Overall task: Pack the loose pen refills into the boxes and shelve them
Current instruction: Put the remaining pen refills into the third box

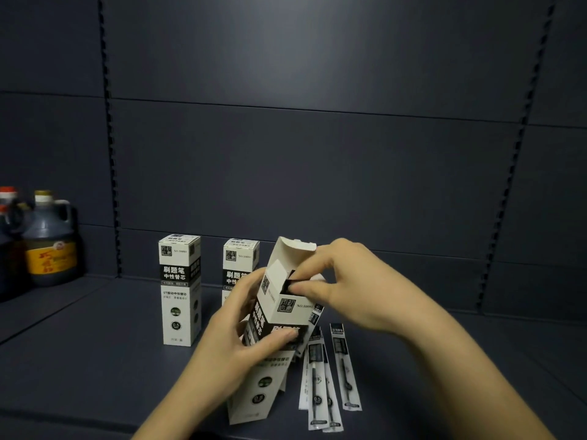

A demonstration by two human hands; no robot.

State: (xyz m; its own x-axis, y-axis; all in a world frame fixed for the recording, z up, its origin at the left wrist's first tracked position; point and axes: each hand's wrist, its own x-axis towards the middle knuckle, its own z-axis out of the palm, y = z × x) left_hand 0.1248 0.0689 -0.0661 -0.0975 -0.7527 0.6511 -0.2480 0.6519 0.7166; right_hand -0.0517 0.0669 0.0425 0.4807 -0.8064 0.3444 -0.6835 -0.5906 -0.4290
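Loose packaged pen refills [330, 376] lie on shelf [95, 360], nearest. Left hand [235, 338] grips tilted open refill box [273, 328] around its middle. Right hand [343, 287] fingers pinch dark refills at the box mouth. Behind: two upright closed boxes [180, 290], [239, 265]. Far left: sauce jugs [47, 239].

On the shelf [95, 360] the tilted open box [273, 338] stands in front, between the left hand [241, 338] and right hand [343, 287]; two upright boxes [180, 290] [240, 262] stand behind it to the left; loose refills [330, 376] lie just right of it; bottles [47, 239] stand far left
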